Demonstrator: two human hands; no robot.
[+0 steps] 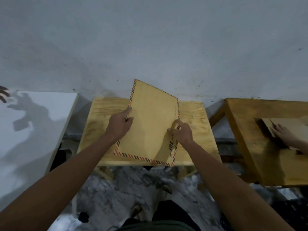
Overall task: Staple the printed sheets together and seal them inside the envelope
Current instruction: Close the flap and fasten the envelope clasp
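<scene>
A large brown envelope (pixel 150 124) with a red-and-black striped border is held tilted above the small plywood table (pixel 196 114). My left hand (pixel 119 125) grips its left edge, thumb on the face and fingers behind. At the right edge, my right hand (pixel 182 133) pinches a strip of the envelope that curls up, near some black printed lettering. No printed sheets or stapler show anywhere; whether sheets are inside the envelope cannot be told.
A white table (pixel 41 110) stands to the left, and a wooden table (pixel 246 130) to the right, where another person's hand (pixel 283 135) rests on brown paper. A grey wall rises behind. Marbled floor and my legs lie below.
</scene>
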